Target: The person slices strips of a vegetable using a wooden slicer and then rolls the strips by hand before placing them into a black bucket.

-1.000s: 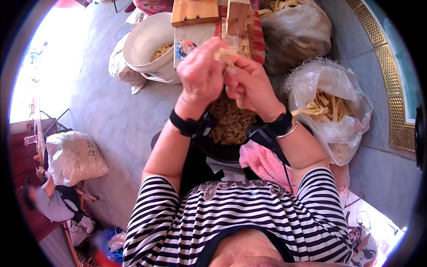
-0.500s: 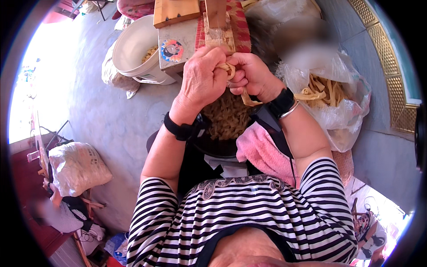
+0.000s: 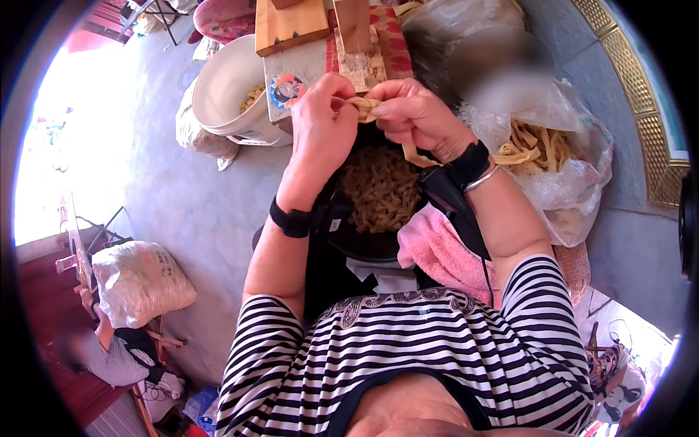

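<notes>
Above a dark round basin, my two hands hold a pale yellow flat strip that is folded and twisted into what looks like a knot. My left hand pinches its left side with closed fingers. On the other side, the thumb and fingers of my right hand are closed on it too. A loose tail of the strip hangs below my right hand near the wrist. Many small knotted yellowish pieces fill the basin beneath. Whether the knot is tight I cannot tell.
A low table with wooden blocks stands just beyond my hands. At left is a white bucket with yellowish pieces; at right, an open plastic bag holds long strips. A pink towel lies by my lap. Another person sits at lower left.
My hands have drawn slightly apart, and more of the knotted middle of the strip shows between the fingers. More of the basin's pieces are visible below. The whole view has shifted slightly.
</notes>
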The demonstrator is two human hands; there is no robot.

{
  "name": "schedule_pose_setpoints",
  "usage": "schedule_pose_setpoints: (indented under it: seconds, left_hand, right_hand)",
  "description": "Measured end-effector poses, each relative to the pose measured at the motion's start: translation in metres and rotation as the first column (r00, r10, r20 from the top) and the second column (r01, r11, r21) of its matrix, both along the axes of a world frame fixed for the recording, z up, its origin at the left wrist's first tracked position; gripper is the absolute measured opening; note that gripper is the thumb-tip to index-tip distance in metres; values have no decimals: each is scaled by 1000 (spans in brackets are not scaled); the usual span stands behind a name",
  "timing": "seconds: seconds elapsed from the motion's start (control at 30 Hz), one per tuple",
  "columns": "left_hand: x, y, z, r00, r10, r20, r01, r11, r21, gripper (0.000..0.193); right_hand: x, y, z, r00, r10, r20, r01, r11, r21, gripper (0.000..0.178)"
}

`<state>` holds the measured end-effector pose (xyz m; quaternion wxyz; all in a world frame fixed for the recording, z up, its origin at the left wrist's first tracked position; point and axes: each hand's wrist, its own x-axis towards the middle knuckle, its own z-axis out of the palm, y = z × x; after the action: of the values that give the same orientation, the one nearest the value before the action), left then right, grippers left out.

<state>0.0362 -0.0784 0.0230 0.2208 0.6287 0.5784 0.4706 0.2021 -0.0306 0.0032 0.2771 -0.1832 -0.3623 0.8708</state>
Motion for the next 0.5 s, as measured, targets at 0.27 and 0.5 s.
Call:
schedule_pose_setpoints:
  seconds: [0.27,0.5]
  left_hand:
    - [-5,-6,13,980,-69,-188,91,990,112,9]
    - [-10,-5,18,967,-247,59,253,918,-306,15]
  right_hand:
    - [1,-2,-3,985,25,-170,-36,997,-63,7]
    - [0,-5,9,980,-160,117,138,974,180,15]
